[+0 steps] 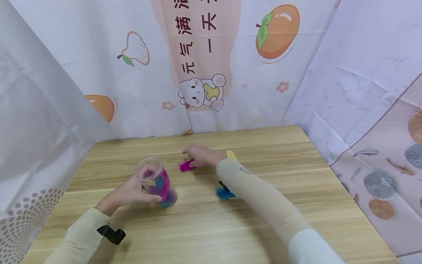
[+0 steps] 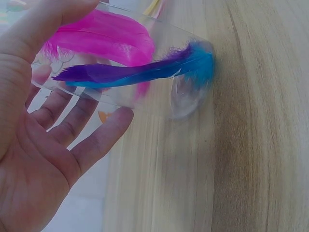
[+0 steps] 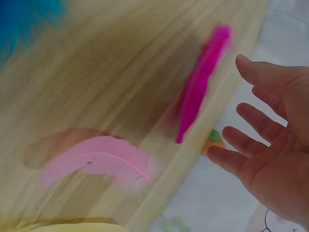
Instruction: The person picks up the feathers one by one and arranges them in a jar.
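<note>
My left hand [image 1: 136,190] holds a clear plastic jar [image 1: 148,158], tilted, with its open mouth toward the head camera. Inside lie a bright pink feather [image 2: 104,36] and a purple-and-blue feather [image 2: 128,72]. Thumb and fingers wrap the jar's sides. My right hand [image 1: 202,156] reaches over the far part of the table, fingers apart and holding nothing. Just beside it is a magenta feather [image 3: 200,87], its nearest thing. A pale pink feather [image 3: 99,157] lies close by, hidden behind the right arm in the head view.
On the wooden table [image 1: 204,227], a blue feather [image 1: 225,193] lies under the right forearm. A yellow feather [image 1: 232,155] shows beyond the right wrist. Printed curtains [image 1: 230,121] hang along the table's back edge and both sides.
</note>
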Demonstrator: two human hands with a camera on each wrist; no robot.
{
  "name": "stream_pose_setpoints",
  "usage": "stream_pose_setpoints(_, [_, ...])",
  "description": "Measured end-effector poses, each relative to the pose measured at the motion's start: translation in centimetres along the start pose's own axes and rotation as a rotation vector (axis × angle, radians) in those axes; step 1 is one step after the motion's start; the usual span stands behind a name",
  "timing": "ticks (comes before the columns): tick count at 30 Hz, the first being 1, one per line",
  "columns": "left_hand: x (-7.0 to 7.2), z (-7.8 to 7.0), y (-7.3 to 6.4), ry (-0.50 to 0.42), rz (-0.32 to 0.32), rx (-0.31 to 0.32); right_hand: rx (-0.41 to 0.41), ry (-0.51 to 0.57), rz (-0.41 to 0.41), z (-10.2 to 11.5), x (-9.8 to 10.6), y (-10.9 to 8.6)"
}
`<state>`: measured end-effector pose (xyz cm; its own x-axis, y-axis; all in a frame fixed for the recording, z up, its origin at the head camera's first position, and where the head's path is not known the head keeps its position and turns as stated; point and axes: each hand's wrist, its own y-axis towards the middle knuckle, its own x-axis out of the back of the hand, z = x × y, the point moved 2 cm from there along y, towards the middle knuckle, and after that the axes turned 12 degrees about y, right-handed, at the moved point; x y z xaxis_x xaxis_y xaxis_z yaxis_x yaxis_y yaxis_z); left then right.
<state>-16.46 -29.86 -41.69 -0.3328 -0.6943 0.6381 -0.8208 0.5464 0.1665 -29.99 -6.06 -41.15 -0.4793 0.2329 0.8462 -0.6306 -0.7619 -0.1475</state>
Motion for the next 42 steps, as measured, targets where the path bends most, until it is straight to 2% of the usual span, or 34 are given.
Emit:
stream_pose_setpoints(6, [-0.3, -0.2, 0.2, -0.009, 0.004, -0.014, -0.055, -0.035, 0.023, -0.6, -1.0, 0.0])
stream_pose_setpoints(14, [-0.6, -0.2, 0.2, -0.024, 0.005, -0.034, -0.144, -0.086, -0.035, -1.0, -2.1, -0.2])
stream_pose_setpoints(20, [-0.5, 0.0, 0.2, -0.026, -0.001, -0.046, -0.195, -0.072, -0.084, -0.7, -2.1, -0.3])
stream_pose_setpoints(28, [-0.3, 0.1, -0.1, -0.013, -0.008, -0.027, -0.323, 0.015, -0.106, -0.3, -2.4, 0.0])
stream_pose_setpoints(42, [-0.1, -0.1, 0.1, -0.015, -0.007, -0.044, -0.313, 0.046, -0.093, -0.5, -2.2, 0.3])
